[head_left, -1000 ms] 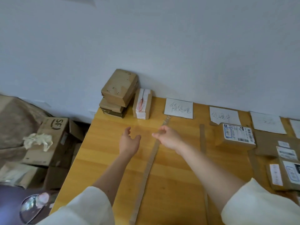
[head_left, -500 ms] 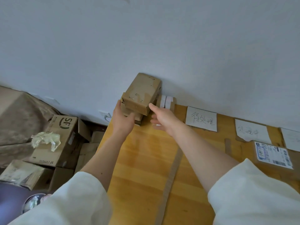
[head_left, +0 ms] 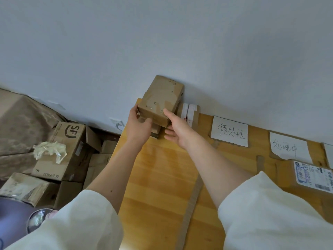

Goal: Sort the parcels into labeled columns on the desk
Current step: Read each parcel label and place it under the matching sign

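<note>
With the left hand (head_left: 138, 126) and right hand (head_left: 177, 131) clamped on the top box (head_left: 161, 100), lifting could drag the box beneath (head_left: 155, 130) off the desk (head_left: 162, 177) edge.

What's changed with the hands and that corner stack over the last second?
Both hands reached from mid-desk to the corner. The left hand and right hand now grip the top brown parcel from either side; it hasn't visibly left the stack. The white-taped parcel and paper labels look unmoved.
</note>
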The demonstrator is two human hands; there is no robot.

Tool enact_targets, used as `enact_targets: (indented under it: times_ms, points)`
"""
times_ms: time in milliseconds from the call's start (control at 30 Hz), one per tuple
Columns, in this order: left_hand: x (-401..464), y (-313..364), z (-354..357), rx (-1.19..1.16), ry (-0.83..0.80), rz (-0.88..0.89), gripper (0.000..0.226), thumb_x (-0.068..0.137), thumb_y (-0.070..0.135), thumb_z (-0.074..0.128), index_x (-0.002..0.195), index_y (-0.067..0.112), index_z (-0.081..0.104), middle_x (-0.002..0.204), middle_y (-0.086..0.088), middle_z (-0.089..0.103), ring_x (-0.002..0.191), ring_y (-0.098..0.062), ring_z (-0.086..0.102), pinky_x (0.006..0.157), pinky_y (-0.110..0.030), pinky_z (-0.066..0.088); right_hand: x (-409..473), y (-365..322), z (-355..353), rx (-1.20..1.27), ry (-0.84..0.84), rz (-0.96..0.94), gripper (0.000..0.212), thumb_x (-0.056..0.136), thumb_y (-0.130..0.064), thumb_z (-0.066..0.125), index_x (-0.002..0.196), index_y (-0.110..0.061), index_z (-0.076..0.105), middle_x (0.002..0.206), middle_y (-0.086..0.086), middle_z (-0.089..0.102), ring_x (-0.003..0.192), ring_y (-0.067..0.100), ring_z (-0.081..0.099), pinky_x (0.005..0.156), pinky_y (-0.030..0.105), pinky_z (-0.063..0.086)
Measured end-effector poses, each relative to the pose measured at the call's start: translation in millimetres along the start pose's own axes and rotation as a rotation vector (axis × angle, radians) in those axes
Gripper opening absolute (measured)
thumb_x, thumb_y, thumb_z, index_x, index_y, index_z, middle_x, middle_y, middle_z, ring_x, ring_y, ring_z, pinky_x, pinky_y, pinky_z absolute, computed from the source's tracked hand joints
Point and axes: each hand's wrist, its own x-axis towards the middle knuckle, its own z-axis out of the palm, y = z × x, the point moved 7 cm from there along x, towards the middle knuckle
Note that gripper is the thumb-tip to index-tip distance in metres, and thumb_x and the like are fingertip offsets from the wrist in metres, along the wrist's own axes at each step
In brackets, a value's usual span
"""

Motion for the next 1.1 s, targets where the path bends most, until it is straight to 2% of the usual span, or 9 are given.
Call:
enact_targets:
  times_ms: [67, 167, 300, 467, 600, 700, 800, 933, 1100]
  points:
    - [-3.0, 3.8, 0.2, 0.006, 0.010, 0.012, 0.061, 0.091, 0.013, 0.059, 0.146, 0.024, 0.034, 0.136, 0.007, 0.048, 0.107, -0.006, 0.049, 0.081, -0.019, 0.049, 0.0, 0.1, -0.1, -0.012, -0.005, -0.004, 0.078, 0.083, -0.060, 0.065, 0.146, -0.019, 0.042, 0.141, 0.007, 0.050, 0.118, 0.022, 0.056, 0.099, 0.039, 0.051]
    - [-10.0, 7.8, -2.1, -0.025, 0.040, 0.012, 0.054, 0.093, 0.011, 0.048, 0.144, 0.024, 0.037, 0.133, 0.007, 0.049, 0.108, -0.007, 0.050, 0.090, -0.030, 0.052, -3.3, -0.2, -3.0, -0.009, 0.013, -0.027, 0.082, 0.079, -0.063, 0.067, 0.144, -0.018, 0.045, 0.137, 0.006, 0.053, 0.114, 0.020, 0.058, 0.098, 0.036, 0.052]
    - [-28.8, 14.5, -4.2, -0.124, 0.071, 0.013, 0.044, 0.098, 0.012, 0.034, 0.140, 0.020, 0.043, 0.129, 0.006, 0.052, 0.113, -0.009, 0.049, 0.090, -0.022, 0.040, -16.0, 1.9, -11.4, 0.065, 0.036, -0.062, 0.084, 0.073, -0.061, 0.074, 0.140, -0.018, 0.048, 0.133, 0.002, 0.054, 0.107, 0.016, 0.061, 0.095, 0.033, 0.055]
    - [-63.3, 14.8, -2.8, -0.242, 0.082, -0.025, 0.030, 0.100, 0.020, 0.034, 0.121, 0.024, 0.055, 0.111, 0.011, 0.057, 0.105, -0.005, 0.052, 0.092, -0.022, 0.041, -46.5, 17.2, -34.5, 0.136, 0.022, -0.130, 0.066, 0.075, -0.051, 0.078, 0.130, -0.020, 0.059, 0.124, 0.000, 0.062, 0.108, 0.017, 0.062, 0.095, 0.031, 0.054]
    - [-90.8, 4.1, 8.7, -0.232, 0.011, -0.064, 0.022, 0.100, 0.032, 0.039, 0.109, 0.026, 0.057, 0.108, 0.004, 0.062, 0.105, -0.012, 0.057, 0.101, -0.041, 0.046, -75.8, 36.7, -64.2, 0.141, 0.072, -0.191, 0.067, 0.072, -0.050, 0.081, 0.128, -0.020, 0.061, 0.118, -0.006, 0.065, 0.107, 0.014, 0.064, 0.098, 0.031, 0.053]
    - [-117.3, -0.3, 20.9, -0.229, -0.051, -0.064, 0.016, 0.099, 0.038, 0.041, 0.103, 0.032, 0.055, 0.107, 0.007, 0.062, 0.105, -0.010, 0.058, 0.102, -0.042, 0.046, -98.6, 50.1, -85.7, 0.075, 0.122, -0.233, 0.086, 0.056, -0.056, 0.085, 0.130, -0.019, 0.060, 0.120, -0.005, 0.067, 0.107, 0.013, 0.064, 0.096, 0.031, 0.053]
    - [-143.1, -8.8, 31.8, -0.212, -0.120, -0.106, 0.023, 0.100, 0.042, 0.041, 0.110, 0.027, 0.055, 0.106, 0.008, 0.061, 0.104, -0.008, 0.057, 0.103, -0.043, 0.045, -123.4, 59.6, -105.9, 0.003, 0.164, -0.287, 0.083, 0.055, -0.055, 0.086, 0.126, -0.022, 0.061, 0.116, -0.009, 0.069, 0.108, 0.011, 0.065, 0.094, 0.031, 0.054]
    - [-170.9, -17.4, 45.4, -0.144, -0.226, -0.172, 0.023, 0.099, 0.046, 0.040, 0.094, 0.034, 0.059, 0.106, 0.003, 0.064, 0.107, -0.015, 0.058, 0.104, -0.042, 0.044, -153.8, 72.1, -131.4, -0.030, 0.237, -0.330, 0.084, 0.060, -0.041, 0.090, 0.132, -0.025, 0.049, 0.124, -0.006, 0.060, 0.109, 0.009, 0.060, 0.079, 0.020, 0.049]
    - [-197.1, -10.6, 60.4, -0.150, -0.301, -0.203, 0.032, 0.098, 0.045, 0.043, 0.120, 0.026, 0.058, 0.123, 0.005, 0.062, 0.110, -0.013, 0.057, 0.095, -0.033, 0.046, -180.8, 77.6, -153.2, -0.146, 0.316, -0.483, 0.093, 0.061, -0.026, 0.091, 0.133, -0.035, 0.033, 0.127, -0.014, 0.047, 0.116, 0.009, 0.051, 0.079, 0.015, 0.041]
